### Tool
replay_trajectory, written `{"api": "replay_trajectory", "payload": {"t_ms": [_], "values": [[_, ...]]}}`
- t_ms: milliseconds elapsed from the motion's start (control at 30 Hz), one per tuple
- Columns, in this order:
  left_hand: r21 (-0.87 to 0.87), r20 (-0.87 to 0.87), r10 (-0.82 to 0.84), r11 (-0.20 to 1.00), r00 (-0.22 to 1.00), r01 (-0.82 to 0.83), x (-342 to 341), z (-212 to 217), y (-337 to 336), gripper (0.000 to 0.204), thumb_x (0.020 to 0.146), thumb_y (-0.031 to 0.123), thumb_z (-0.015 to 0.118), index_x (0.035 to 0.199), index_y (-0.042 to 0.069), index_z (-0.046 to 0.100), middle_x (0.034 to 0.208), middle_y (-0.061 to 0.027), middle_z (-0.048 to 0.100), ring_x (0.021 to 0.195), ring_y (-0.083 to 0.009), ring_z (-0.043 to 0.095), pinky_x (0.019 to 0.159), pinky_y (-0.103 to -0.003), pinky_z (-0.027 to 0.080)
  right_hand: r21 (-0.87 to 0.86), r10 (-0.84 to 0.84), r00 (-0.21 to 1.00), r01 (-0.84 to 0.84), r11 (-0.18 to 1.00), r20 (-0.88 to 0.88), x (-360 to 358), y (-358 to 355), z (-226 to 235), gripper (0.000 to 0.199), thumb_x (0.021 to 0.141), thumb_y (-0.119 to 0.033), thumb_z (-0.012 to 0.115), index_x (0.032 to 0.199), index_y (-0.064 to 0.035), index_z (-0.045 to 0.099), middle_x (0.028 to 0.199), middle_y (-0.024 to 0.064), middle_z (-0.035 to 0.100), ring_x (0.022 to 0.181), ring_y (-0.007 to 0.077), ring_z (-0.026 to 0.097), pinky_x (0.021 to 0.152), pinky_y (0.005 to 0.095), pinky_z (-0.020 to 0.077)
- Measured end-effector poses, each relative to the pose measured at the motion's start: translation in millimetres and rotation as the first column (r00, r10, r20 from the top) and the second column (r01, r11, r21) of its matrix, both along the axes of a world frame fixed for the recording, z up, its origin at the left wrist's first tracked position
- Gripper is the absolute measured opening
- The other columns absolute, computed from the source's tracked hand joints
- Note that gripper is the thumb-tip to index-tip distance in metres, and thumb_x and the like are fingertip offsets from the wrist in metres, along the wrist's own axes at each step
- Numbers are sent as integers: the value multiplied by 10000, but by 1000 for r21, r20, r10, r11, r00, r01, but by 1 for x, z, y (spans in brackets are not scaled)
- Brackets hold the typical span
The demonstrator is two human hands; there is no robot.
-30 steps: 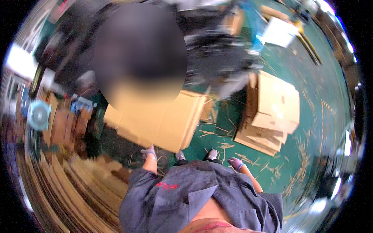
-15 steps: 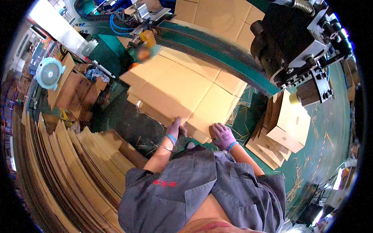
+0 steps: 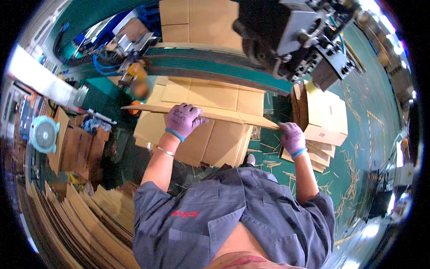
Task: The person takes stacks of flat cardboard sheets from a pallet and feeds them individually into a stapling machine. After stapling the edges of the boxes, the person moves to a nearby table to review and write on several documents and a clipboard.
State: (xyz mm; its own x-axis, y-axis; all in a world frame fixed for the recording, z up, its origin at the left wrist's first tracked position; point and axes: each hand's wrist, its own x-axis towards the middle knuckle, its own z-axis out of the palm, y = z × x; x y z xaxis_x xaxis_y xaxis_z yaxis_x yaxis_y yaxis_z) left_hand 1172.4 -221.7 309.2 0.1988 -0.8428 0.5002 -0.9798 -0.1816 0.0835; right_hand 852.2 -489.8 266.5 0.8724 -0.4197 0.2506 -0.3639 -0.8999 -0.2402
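A flat cardboard sheet (image 3: 224,115) is raised on edge above a stack of flat cardboard (image 3: 230,143), so that mostly its narrow edge faces me. My left hand (image 3: 182,121), in a purple glove with a blue cuff, is closed over the sheet's upper edge, left of its middle. At the sheet's right end, my right hand (image 3: 293,138), gloved the same way, is closed on the corner. The fingers behind the sheet are partly hidden. The sheet's left end sticks out past my left hand.
A green machine beam (image 3: 215,67) crosses beyond the stack, with a black machine head (image 3: 286,36) at upper right. Folded cartons (image 3: 324,116) stand at right. Upright cardboard sheets (image 3: 85,219) fill the lower left, near a fan (image 3: 44,134). Scraps litter the green floor.
The top sheet lay flat on the stack with both hands at its near edge. Now it is lifted and tilted up on edge, with my hands farther forward and wider apart.
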Motion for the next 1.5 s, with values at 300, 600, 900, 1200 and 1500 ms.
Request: {"api": "replay_trajectory", "payload": {"t_ms": [300,600,900,1200,1500], "values": [[-195,133,28,981,991,-2,3,-11,-31,347,744,404,723,942,140,616,870,-67,608,862,-301,575,916,-483,438,-36,-9,995,5,999,-104,15,-20,-9,397,733,-131,613,1129,-149,603,1065,67,626,1001,262,562,841,402,440],[510,221,100,836,970,-203,0,13,-39,739,719,403,720,1366,175,447,1056,-72,573,869,-276,572,817,-425,462,30,12,999,-13,999,40,-17,-47,12,400,696,-121,608,1095,-148,628,1022,54,643,967,257,576,827,389,463],[12,266,213,974,940,-225,-8,76,-125,543,832,352,671,1290,99,525,1314,-95,524,1209,-292,494,1035,-429,386,495,-108,575,-576,651,811,-70,-152,84,349,808,-143,456,1025,52,647,881,183,669,785,271,633,741,365,501],[95,289,268,947,919,-306,-17,106,-126,510,798,342,685,1227,106,543,1287,-92,533,1181,-297,509,1010,-431,400,821,-757,552,-570,-37,350,84,-387,-13,513,937,-475,487,1111,0,565,881,135,664,741,201,627,648,304,508],[134,262,282,937,923,-324,-14,108,-119,477,764,332,698,1164,112,561,1260,-89,542,1153,-302,523,985,-433,415,734,-789,514,-668,-122,337,107,-363,-29,454,926,-466,513,1072,-41,578,953,128,632,769,226,614,716,338,531]]}}
